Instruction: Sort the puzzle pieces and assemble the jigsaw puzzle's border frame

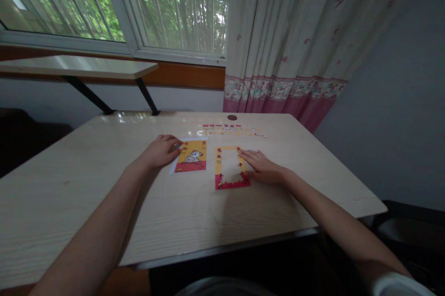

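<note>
My left hand (162, 150) rests at the left side of a picture card (198, 156), its fingertips on the card's edge and its thumb apart from the fingers. The card shows a white cartoon animal on yellow and red, with a pale sheet edge under it. To its right lies a jigsaw puzzle frame (218, 166) with a yellow and red border and a bare middle. My right hand (262, 166) lies on the frame's right border, fingers stretched out. Beyond both, loose puzzle pieces (222, 133) are laid out in rows, reds at the back, yellows and whites nearer.
The pale wooden desk (187, 212) carries everything. A raised shelf (79, 65) on black legs stands at the back left. Behind the desk are a barred window (181, 9) and a patterned curtain (288, 46). A round grommet (232, 117) sits at the back edge.
</note>
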{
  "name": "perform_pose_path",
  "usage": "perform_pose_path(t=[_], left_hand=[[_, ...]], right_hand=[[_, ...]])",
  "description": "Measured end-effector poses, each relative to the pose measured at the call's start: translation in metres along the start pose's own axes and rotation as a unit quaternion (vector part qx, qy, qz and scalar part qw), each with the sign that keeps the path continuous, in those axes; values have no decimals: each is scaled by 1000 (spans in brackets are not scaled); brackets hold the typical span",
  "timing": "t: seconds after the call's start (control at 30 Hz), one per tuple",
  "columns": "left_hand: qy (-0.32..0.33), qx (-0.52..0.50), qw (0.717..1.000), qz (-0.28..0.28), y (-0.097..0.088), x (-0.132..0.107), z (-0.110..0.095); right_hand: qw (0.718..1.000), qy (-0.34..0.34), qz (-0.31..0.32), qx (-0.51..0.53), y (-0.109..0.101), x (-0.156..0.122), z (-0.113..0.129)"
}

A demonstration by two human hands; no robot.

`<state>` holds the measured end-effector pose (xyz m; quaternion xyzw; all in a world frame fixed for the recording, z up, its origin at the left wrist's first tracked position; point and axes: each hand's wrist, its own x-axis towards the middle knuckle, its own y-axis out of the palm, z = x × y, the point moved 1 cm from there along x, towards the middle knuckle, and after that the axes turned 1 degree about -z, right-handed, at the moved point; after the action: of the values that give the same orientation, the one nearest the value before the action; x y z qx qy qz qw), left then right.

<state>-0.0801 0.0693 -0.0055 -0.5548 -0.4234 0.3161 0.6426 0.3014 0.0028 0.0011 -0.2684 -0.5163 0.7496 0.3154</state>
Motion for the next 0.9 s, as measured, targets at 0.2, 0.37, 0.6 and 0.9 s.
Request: perform_pose_path(t=[0.2,0.37,0.6,0.9], left_hand=[[-2,-3,1000,-2,-3,-1,-3],[-8,-18,1000,-6,-5,-1,-6],[-10,-23,1000,-11,-6,-2,-7],[17,-32,997,-62,-17,1,-24]], right_hand=[[1000,-1,2,-5,0,0,-1],[1000,0,-1,-7,-1,0,1],[1000,2,3,-8,-2,0,3],[1000,1,-7,1,0,1,2]])
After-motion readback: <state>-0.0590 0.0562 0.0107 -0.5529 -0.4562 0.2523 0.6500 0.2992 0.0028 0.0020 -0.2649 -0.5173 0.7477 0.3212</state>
